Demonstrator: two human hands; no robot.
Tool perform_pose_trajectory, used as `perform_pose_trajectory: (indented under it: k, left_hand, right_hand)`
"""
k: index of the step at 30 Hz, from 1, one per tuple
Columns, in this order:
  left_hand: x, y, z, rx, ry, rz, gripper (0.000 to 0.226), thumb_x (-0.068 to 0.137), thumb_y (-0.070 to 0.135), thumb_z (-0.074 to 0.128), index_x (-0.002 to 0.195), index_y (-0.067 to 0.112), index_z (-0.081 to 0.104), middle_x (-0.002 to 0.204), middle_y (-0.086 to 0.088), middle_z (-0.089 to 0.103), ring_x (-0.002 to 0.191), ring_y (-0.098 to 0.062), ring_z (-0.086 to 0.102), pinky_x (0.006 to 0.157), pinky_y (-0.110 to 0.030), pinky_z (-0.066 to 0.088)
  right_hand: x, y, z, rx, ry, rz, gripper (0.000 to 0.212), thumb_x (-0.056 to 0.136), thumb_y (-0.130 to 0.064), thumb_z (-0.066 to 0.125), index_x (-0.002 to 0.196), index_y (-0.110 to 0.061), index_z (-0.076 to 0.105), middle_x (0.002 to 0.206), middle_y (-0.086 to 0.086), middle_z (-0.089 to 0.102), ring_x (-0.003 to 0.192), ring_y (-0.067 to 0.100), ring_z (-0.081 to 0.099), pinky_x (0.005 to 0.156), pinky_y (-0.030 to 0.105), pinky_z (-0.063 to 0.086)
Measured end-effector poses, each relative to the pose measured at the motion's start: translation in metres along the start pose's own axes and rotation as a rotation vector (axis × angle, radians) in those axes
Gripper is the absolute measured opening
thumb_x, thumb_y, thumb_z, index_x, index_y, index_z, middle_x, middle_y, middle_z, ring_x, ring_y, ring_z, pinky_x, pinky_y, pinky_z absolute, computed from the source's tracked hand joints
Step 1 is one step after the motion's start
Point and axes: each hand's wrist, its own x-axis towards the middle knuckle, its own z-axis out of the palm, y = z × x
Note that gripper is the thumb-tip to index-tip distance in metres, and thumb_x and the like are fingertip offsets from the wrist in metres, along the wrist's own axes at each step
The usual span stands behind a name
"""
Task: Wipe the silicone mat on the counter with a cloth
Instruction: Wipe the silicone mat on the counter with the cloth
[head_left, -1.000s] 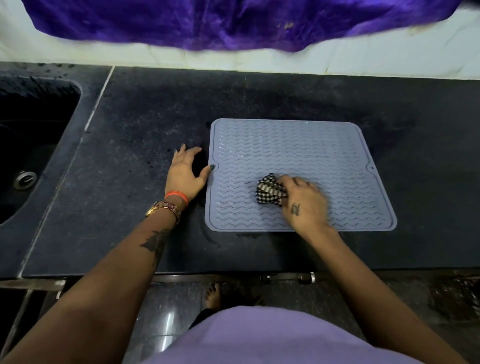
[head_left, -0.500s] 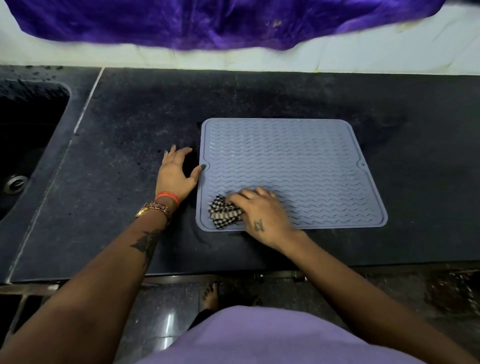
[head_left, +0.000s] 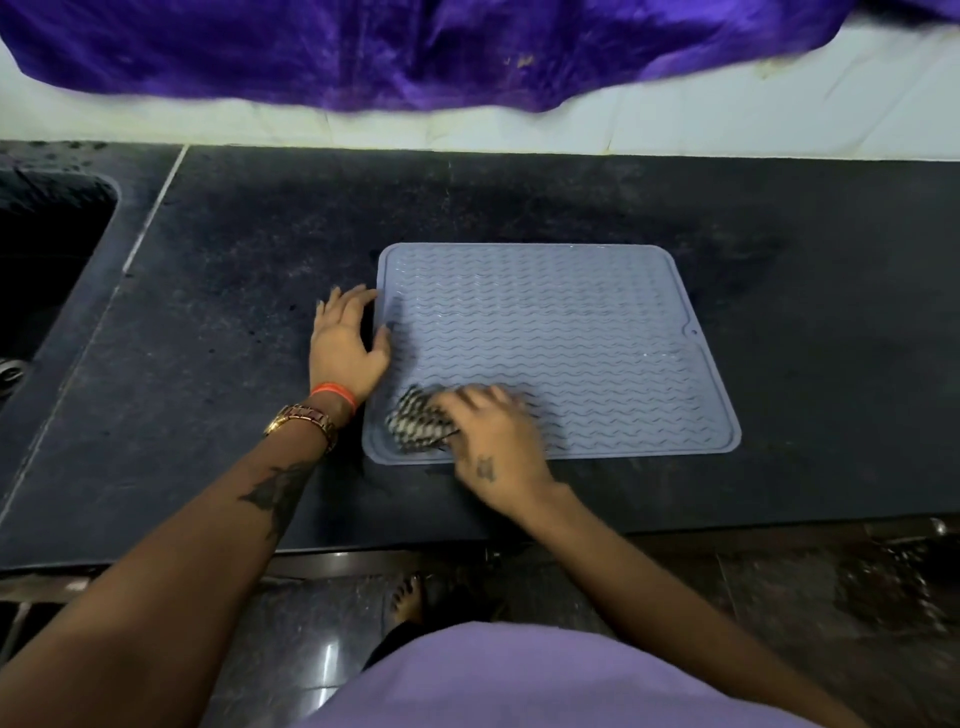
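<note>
Right hand (head_left: 493, 441) grips a checked cloth (head_left: 418, 423), pressing it on the mat's (head_left: 571, 332) near-left corner. Left hand (head_left: 345, 345) lies flat, fingers spread, on the counter (head_left: 234, 312) touching the mat's left edge. Mat lies mid-counter; sink (head_left: 47, 244) far left.

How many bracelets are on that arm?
2, both on the left wrist: an orange band next to the left hand, and a gold watch-like bracelet just behind it. None shows on the right wrist.

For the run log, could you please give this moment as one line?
right hand: holds cloth on mat near-left corner | left hand: flat at mat's left edge
</note>
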Motion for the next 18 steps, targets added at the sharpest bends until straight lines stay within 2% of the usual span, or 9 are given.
perform_pose_trajectory:
  k: [5,8,12,18]
  left_hand:
    - [-0.008,0.021,0.022,-0.008,-0.074,0.121,0.056,0.085,0.037,0.043,0.132,0.008,0.047,0.143,-0.013,0.043,0.139,-0.032,0.027,0.118,-0.04,0.01]
    - [-0.01,0.018,0.028,0.118,-0.134,0.147,0.067,0.083,0.048,0.041,0.135,0.007,0.044,0.145,-0.013,0.041,0.139,-0.029,0.026,0.118,-0.041,0.014]
    - [-0.009,0.017,0.03,0.21,-0.159,0.14,0.076,0.081,0.057,0.038,0.138,0.008,0.04,0.147,-0.011,0.037,0.14,-0.027,0.025,0.118,-0.04,0.012]
    - [-0.01,0.017,0.03,0.226,-0.15,0.14,0.076,0.081,0.061,0.038,0.136,0.009,0.043,0.148,-0.009,0.037,0.139,-0.027,0.027,0.118,-0.04,0.013]
  right_hand:
    - [-0.01,0.011,0.005,-0.019,0.046,-0.01,0.043,0.077,-0.012,0.057,0.119,-0.021,0.057,0.105,0.003,0.062,0.097,0.03,0.052,0.083,0.041,0.042]
    - [-0.026,0.038,-0.005,-0.036,0.106,0.079,0.042,0.075,-0.012,0.059,0.116,-0.02,0.06,0.1,0.004,0.063,0.092,0.031,0.055,0.079,0.042,0.046]
    - [-0.053,0.085,-0.022,-0.094,0.197,0.235,0.041,0.074,-0.015,0.063,0.115,-0.021,0.062,0.099,0.003,0.065,0.091,0.03,0.057,0.079,0.041,0.046]
    - [-0.05,0.113,-0.034,-0.046,0.205,0.45,0.042,0.083,-0.017,0.059,0.125,-0.018,0.053,0.115,0.008,0.06,0.107,0.031,0.052,0.091,0.041,0.041]
